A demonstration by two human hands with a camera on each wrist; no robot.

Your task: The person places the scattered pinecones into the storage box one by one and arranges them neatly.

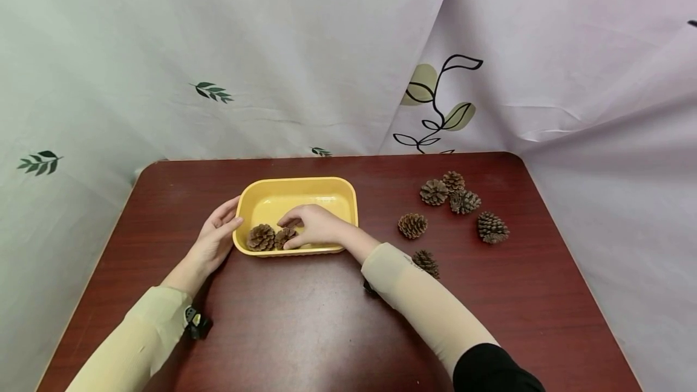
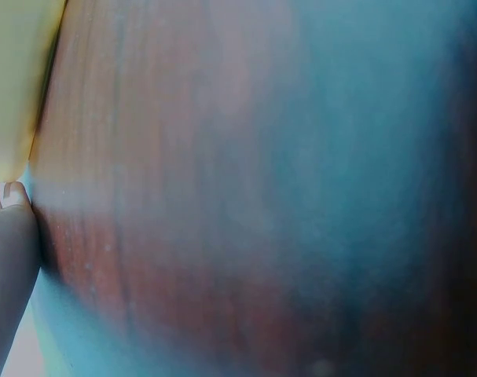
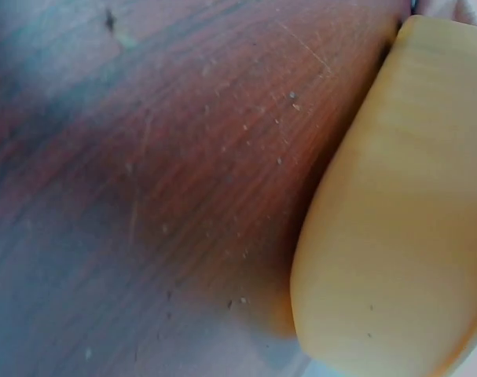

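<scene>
A yellow plastic tray point(image 1: 296, 180) lies on the table, left of the middle. My left hand point(image 1: 214, 239) grips its left end, thumb at the rim and fingers along the outer wall. Inside the tray, my right hand point(image 1: 317, 226) has thumb and fingers around a brown pine cone point(image 1: 283, 237) near the front wall. Another pine cone point(image 1: 261, 238) sits just left of it, in the front left corner. The left wrist view catches the tray's wall point(image 2: 9, 86) at its upper left; the right wrist view shows the tray's front side point(image 3: 379, 204), not the held cone.
Right of the tray, on the dark red table point(image 1: 305, 319), lie several pine cones: a cluster with one cone point(image 1: 434, 192) at the back, one point(image 1: 412, 225) nearer the tray, one point(image 1: 492, 227) farther right. Another cone point(image 1: 426, 263) is partly behind my right sleeve.
</scene>
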